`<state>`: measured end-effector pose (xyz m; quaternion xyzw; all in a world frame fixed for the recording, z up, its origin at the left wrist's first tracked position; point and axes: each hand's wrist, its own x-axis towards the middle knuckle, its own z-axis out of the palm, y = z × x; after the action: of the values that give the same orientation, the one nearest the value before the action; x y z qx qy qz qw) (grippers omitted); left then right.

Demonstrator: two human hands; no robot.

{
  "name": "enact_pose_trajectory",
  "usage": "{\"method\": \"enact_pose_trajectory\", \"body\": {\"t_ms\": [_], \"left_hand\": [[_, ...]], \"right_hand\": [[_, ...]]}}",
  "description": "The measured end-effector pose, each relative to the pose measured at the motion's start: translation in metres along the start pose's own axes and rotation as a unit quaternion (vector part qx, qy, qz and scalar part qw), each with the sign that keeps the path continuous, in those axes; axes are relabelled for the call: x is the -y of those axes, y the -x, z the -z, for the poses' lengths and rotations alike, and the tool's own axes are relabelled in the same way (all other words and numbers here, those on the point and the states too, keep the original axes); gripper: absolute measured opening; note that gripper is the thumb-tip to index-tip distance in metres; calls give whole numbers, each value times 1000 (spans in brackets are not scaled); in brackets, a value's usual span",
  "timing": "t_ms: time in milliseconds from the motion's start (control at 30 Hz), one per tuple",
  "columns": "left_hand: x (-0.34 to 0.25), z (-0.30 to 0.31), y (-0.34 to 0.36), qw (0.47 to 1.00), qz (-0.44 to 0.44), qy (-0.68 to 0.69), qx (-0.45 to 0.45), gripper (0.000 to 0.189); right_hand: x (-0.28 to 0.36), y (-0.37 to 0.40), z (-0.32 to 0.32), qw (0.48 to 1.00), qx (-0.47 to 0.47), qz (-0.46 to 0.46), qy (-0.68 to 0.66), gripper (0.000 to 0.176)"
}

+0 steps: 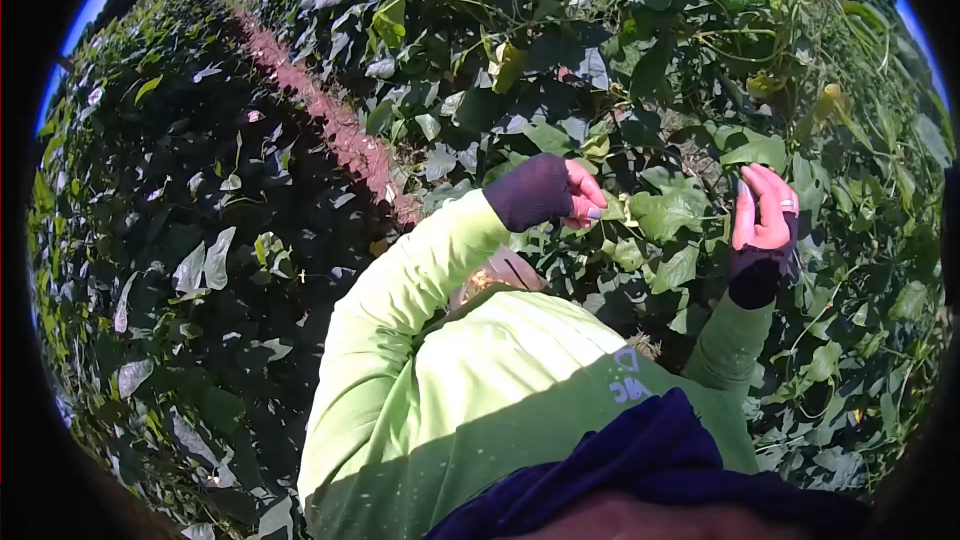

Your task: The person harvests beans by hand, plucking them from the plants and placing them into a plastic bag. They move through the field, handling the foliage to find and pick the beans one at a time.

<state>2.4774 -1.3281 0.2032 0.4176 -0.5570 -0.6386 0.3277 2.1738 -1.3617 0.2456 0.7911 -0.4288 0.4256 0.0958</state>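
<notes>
My left hand (580, 196), in a dark fingerless glove, has its fingers curled in and the thumb drawn against them. It is over the foliage, with a pale green leaf (614, 210) right at its fingertips. What it pinches is hidden. My right hand (765, 212), gloved the same way and wearing a ring, points upward with bent fingers and the thumb near their tips. A broad leaf (757, 150) lies just above those fingertips. Between the two hands spread several lobed green leaves (670, 212) on vines.
At my waist, a translucent bag (503, 272) with yellowish contents shows beside the lime-green shirt (500, 340). Dense vines cover the ground all around. A strip of reddish bare soil (325, 110) runs between rows at the upper left. Thin tangled stems (800, 30) rise at the upper right.
</notes>
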Motion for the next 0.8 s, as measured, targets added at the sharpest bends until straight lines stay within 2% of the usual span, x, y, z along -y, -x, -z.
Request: {"method": "enact_pose_trajectory", "body": {"t_ms": [33,67,100,133,167,200,233,300,367,400,433,500,533,633,667,767,800], "left_hand": [[12,15,17,999,34,-20,6,15],[48,35,28,998,42,-37,1,12],[74,51,46,998,60,-10,-17,10],[89,64,62,993,107,42,-26,9],[110,75,75,988,45,-147,-33,10],[114,76,86,968,81,-228,-66,10],[134,83,89,872,37,-480,-83,16],[154,83,93,835,108,-534,-76,16],[200,95,100,874,-14,-475,-99,15],[200,98,97,842,-54,-533,-64,18],[202,98,96,842,-54,-533,-65,18],[195,97,96,818,98,-555,-114,19],[194,100,97,841,57,-517,-147,19],[200,107,96,865,68,-472,-158,22],[203,108,93,845,74,-511,-138,26],[177,102,81,844,107,-504,-149,25],[178,104,77,850,83,-495,-157,24]], "right_hand": [[17,-5,0,998,-53,33,12,24],[25,-3,-11,994,-91,60,-30,24],[31,0,-24,986,-128,84,-71,25],[48,3,-37,982,-133,67,-117,25],[64,-2,-50,976,-110,88,-167,25],[72,-6,-66,969,-76,90,-217,26],[81,-11,-85,965,-49,75,-245,29],[84,-21,-121,963,-18,73,-257,30],[85,-34,-138,966,-8,111,-233,29],[85,-39,-149,964,-8,109,-243,29],[84,-44,-159,962,-8,106,-252,29],[79,-52,-177,954,9,91,-287,28],[76,-52,-187,950,16,81,-303,27],[75,-47,-206,938,32,54,-342,26],[77,-43,-209,932,47,37,-358,26],[81,-30,-210,925,62,22,-375,25],[81,-27,-208,921,66,15,-383,27]]}}
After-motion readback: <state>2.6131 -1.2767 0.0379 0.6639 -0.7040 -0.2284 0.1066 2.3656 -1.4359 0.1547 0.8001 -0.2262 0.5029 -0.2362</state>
